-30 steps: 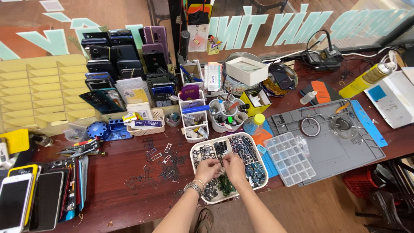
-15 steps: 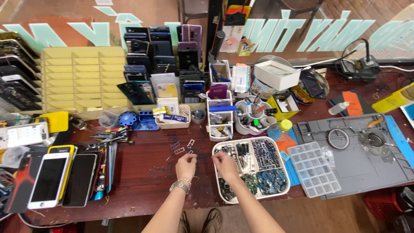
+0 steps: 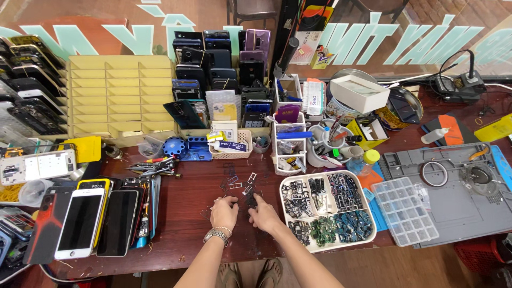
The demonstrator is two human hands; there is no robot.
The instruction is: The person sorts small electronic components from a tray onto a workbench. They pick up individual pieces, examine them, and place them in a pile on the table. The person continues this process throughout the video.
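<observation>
White divided plastic tray (image 3: 326,179) w/ small dark parts & green boards; left of it, left hand (image 3: 224,212) & right hand (image 3: 263,215), fingers curled on small dark parts (image 3: 249,198), grip can't tell. Bare wood nr desk edge.

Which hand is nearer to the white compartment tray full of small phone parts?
The right hand. It rests on the wooden table just left of the white compartment tray, almost at its edge. The left hand, with a wristwatch, lies farther left, beyond the right one.
</observation>
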